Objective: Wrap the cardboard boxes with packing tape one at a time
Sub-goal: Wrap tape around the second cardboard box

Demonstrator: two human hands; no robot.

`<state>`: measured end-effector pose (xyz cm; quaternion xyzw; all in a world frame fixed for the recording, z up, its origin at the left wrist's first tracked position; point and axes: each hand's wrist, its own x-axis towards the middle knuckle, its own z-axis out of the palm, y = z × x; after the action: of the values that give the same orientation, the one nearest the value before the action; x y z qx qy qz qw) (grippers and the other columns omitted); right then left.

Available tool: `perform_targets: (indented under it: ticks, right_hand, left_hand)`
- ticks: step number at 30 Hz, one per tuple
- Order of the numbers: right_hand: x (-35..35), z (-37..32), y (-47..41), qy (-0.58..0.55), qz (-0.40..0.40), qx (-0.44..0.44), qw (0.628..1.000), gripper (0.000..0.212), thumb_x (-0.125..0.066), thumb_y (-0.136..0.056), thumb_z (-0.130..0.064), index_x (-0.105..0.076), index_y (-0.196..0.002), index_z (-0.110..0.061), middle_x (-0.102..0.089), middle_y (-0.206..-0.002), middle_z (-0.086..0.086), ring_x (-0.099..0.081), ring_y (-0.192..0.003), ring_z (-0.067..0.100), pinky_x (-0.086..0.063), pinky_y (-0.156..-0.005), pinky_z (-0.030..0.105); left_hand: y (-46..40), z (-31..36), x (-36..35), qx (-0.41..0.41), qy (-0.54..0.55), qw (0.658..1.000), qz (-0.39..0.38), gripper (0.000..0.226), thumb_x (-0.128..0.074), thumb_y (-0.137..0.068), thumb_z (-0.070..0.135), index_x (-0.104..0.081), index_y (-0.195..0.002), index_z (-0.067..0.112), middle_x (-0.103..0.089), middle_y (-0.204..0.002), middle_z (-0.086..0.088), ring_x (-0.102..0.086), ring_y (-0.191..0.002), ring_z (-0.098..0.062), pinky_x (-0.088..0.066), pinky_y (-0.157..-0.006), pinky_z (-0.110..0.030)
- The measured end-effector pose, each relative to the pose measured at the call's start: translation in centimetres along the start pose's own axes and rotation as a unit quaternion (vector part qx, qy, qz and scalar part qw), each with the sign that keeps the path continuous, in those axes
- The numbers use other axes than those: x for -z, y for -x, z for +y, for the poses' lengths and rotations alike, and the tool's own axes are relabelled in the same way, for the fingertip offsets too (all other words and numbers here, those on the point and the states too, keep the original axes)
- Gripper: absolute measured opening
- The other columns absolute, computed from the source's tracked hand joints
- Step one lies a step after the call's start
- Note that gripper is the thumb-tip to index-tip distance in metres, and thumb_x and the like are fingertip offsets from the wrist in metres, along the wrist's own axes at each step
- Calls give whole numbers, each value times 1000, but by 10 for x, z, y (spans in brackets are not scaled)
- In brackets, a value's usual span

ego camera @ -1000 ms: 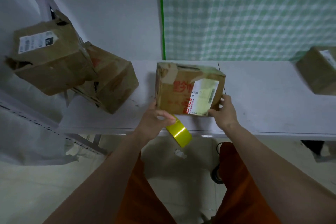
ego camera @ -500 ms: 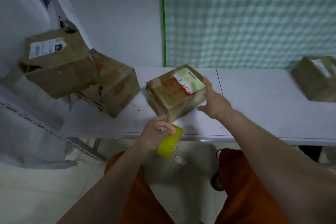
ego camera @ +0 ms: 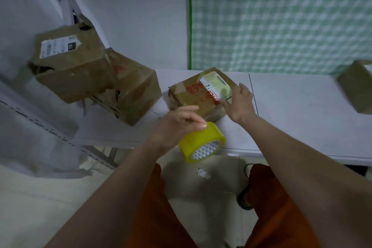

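A small cardboard box (ego camera: 195, 97) with red print and a white shipping label lies flat on the white table (ego camera: 291, 106), turned at an angle. My right hand (ego camera: 239, 101) rests on its right side with straight fingers. My left hand (ego camera: 179, 122) grips a yellow roll of packing tape (ego camera: 201, 143) just in front of the box, over the table's front edge. The roll's white core faces me.
Two larger worn cardboard boxes (ego camera: 70, 68) (ego camera: 134, 88) are piled at the table's left end, one leaning on the other. Another box (ego camera: 356, 86) stands at the far right. A green checked sheet hangs behind. A paper scrap (ego camera: 203, 173) lies on the floor.
The small box went from standing on edge, held by both hands, to lying flat and turned. My left hand raised the tape roll beside the box; my right hand moved onto the box's right side.
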<state>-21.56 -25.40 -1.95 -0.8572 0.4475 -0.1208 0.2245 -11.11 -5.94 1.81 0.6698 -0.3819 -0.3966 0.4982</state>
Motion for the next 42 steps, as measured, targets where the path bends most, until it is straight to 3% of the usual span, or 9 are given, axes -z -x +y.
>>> perform_targets:
  ticks: [6, 10, 13, 19, 24, 29, 32, 36, 42]
  right_hand:
    - [1, 6, -53, -3, -25, -48, 999, 70, -57, -92, -38, -24, -148, -10, -15, -156, 17, -7, -145, 32, -16, -114, 42]
    - [-4, 10, -71, -54, -71, -107, 990, 85, -66, -87, -36, -17, -148, -5, -34, -147, 18, -27, -137, 37, -27, -109, 44]
    - [-9, 16, -70, -99, -77, -141, 982, 84, -76, -78, -35, -31, -142, -6, -36, -140, 17, -37, -129, 36, -36, -106, 46]
    - [-15, 38, -38, -237, -15, -173, 956, 84, -91, -46, -35, -50, -113, -5, -48, -119, 12, -57, -101, 28, -54, -85, 46]
    - [-24, 55, 23, -278, 65, -174, 942, 66, -90, -59, -11, -35, -96, -6, -38, -102, 7, -47, -82, 18, -46, -73, 30]
    - [-41, 68, 57, -212, 0, -192, 958, 51, -92, -55, -19, -62, -93, -3, -64, -103, 12, -65, -83, 18, -58, -68, 30]
    - [-28, 53, 69, -156, 53, -157, 974, 83, -84, -65, -8, -38, -133, -4, -37, -135, 15, -41, -121, 27, -41, -100, 35]
    - [-4, 17, 74, 60, 165, 139, 975, 106, -69, -65, 13, -12, -150, -14, -17, -155, 15, -11, -144, 33, -18, -118, 42]
    - [-12, -11, 84, 166, -75, 200, 963, 79, -53, -94, -40, -6, -153, -16, -3, -161, 2, 3, -148, 18, 7, -117, 33]
  left_hand:
    - [-20, -4, 1, 28, 83, 996, 31, 5, -67, -85, 2, -71, -87, 5, -68, -107, 0, -63, -89, -10, -51, -74, -17]
    - [-40, -12, -2, 22, 96, 991, 89, 7, -66, -85, 3, -66, -89, -4, -59, -116, -10, -62, -99, -7, -53, -75, -19]
    - [-50, -20, -3, 26, 112, 984, 135, 1, -65, -85, -2, -64, -85, -3, -60, -99, -11, -64, -82, -4, -51, -64, -17]
    - [-50, -28, -15, 114, 96, 982, 118, 8, -69, -87, 12, -70, -80, 17, -64, -94, -5, -66, -89, -22, -57, -77, -38]
    - [-19, -31, -28, 98, 120, 983, 95, 6, -68, -86, 5, -68, -82, 9, -66, -69, 15, -67, -75, -6, -58, -74, -35]
    - [8, -52, -34, 96, 55, 986, 128, 12, -75, -81, 11, -73, -72, 18, -63, -107, -7, -64, -100, -24, -56, -84, -45]
    - [17, -60, -31, 78, -17, 989, 126, 12, -80, -77, 21, -75, -70, 29, -38, -149, 2, -49, -129, -20, -50, -96, -50]
    - [22, -53, -24, 36, -18, 991, 125, 18, -80, -77, 18, -74, -67, 31, -24, -155, 16, -30, -142, -11, -43, -103, -54]
    - [34, -43, -26, -10, 23, 997, 80, 14, -77, -79, 7, -73, -70, 17, -48, -129, 21, -54, -123, -16, -53, -92, -46]
